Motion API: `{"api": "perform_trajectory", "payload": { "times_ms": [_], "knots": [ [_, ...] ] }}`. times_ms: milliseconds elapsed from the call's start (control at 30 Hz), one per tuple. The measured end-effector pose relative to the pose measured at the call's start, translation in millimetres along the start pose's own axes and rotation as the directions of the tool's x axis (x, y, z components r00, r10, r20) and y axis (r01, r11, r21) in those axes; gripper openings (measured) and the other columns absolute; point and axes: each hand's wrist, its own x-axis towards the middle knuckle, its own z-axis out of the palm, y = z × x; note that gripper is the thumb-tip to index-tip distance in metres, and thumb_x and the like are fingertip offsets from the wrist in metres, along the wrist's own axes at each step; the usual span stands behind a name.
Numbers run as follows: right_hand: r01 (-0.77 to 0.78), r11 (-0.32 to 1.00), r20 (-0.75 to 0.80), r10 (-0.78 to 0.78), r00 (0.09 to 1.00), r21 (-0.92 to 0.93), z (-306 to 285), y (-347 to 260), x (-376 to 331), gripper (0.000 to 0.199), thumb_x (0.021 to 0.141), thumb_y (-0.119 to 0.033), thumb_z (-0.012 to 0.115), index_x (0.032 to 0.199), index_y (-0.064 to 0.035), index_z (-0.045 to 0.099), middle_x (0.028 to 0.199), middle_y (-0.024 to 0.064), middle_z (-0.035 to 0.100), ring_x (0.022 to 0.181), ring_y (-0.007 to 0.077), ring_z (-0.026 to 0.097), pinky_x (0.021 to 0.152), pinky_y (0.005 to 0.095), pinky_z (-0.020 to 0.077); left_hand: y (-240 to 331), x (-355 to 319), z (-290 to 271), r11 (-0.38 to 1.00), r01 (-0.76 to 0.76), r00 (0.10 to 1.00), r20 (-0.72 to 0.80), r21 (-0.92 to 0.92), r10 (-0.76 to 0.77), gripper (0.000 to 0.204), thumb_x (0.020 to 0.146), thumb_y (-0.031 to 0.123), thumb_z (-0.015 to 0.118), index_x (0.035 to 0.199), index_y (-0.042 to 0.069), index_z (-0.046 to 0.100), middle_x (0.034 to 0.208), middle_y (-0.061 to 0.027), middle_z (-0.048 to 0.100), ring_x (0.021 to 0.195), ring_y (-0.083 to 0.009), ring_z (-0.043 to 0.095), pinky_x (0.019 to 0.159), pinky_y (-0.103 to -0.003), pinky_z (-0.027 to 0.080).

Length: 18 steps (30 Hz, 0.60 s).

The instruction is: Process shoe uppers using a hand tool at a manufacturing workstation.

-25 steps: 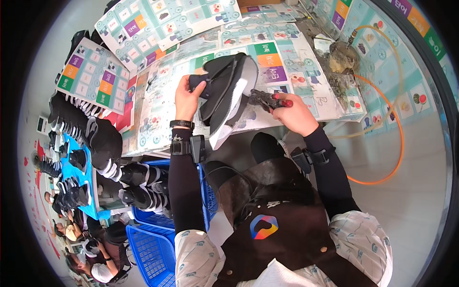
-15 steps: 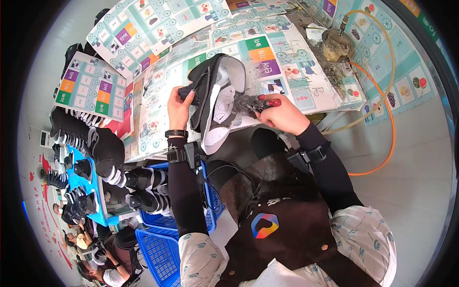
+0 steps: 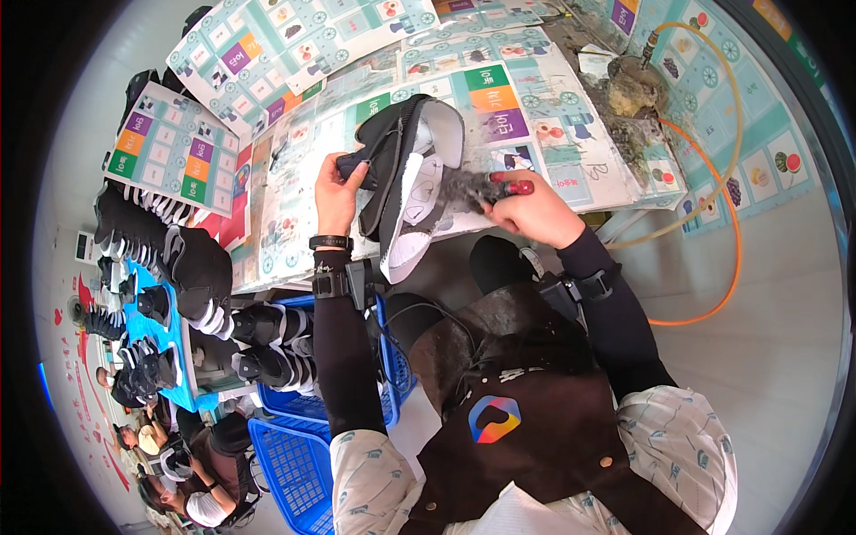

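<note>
A black shoe upper with a white and grey underside stands tilted over the front of the worktable. My left hand is closed on its dark collar end, thumb on top. From the right, my right hand grips a brush by its red handle. The brush's dark grey bristles look smeared by motion and lie at the pale underside; whether they touch it, I cannot tell.
Printed sheets cover the worktable. At its back right sits a crusted pot with a yellow hose; an orange hose curves down beside it. On the left are stacked black shoes, blue baskets and seated people.
The brush has shifted slightly to the right, and its bristles are more blurred. My left hand and the shoe upper have moved a little to the right.
</note>
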Motion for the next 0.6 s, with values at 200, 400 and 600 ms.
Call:
{"api": "perform_trajectory", "payload": {
  "times_ms": [200, 400, 600],
  "knots": [
    [-0.132, 0.986, -0.212, 0.107, 0.971, -0.106, -8.1, 1.5, 15.7, 0.034, 0.073, -0.016, 0.068, 0.100, 0.0042, 0.071, 0.081, 0.0263, 0.068, 0.082, 0.0433, 0.066, 0.076, 0.0457, 0.0516, 5.6, 0.5, 3.1, 1.000, -0.017, 1.000, 0.011, -0.008, 0.017, 0.023, 0.097, 0.003, 0.074, 0.117, 0.002, 0.061, 0.102, -0.0008, 0.068, 0.094, -0.0091, 0.065, 0.087, -0.025, 0.052],
    [-0.117, 0.993, -0.194, 0.109, 0.975, -0.031, -9.1, -5.0, 17.5, 0.029, 0.073, -0.015, 0.067, 0.093, 0.0055, 0.069, 0.079, 0.0254, 0.067, 0.077, 0.0447, 0.063, 0.073, 0.0457, 0.0510, 6.2, 1.8, 4.5, 1.000, -0.019, 1.000, -0.004, -0.017, 0.019, 0.024, 0.095, 0.002, 0.076, 0.114, 0.002, 0.062, 0.100, -0.0011, 0.068, 0.091, -0.0088, 0.064, 0.084, -0.024, 0.051],
    [-0.004, 0.977, -0.097, -0.017, 0.995, -0.215, -12.1, -4.6, 16.7, 0.028, 0.073, -0.015, 0.067, 0.091, 0.0060, 0.066, 0.078, 0.0262, 0.065, 0.075, 0.0448, 0.061, 0.070, 0.0455, 0.0498, 6.0, 0.4, 4.1, 1.000, -0.005, 1.000, -0.001, -0.004, 0.005, 0.024, 0.097, 0.004, 0.075, 0.117, 0.002, 0.061, 0.102, -0.0007, 0.068, 0.094, -0.0087, 0.064, 0.087, -0.025, 0.052]
  ]
}}
